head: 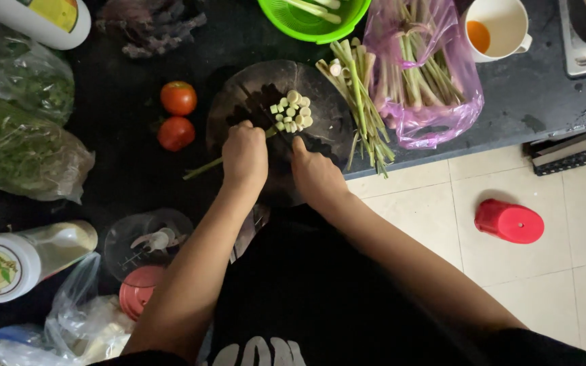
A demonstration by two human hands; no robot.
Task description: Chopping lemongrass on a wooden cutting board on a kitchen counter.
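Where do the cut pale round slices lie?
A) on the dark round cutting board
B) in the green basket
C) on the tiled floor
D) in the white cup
A: the pale slices sit in a small heap on the dark round cutting board, just beyond the left hand and right hand.

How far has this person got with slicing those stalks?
Done: a small pile of cut rounds lies on the round cutting board. In hand: the left hand pins one stalk while the right hand works a knife, mostly hidden. Left: a bundle of whole stalks beside the board, more in the pink bag.
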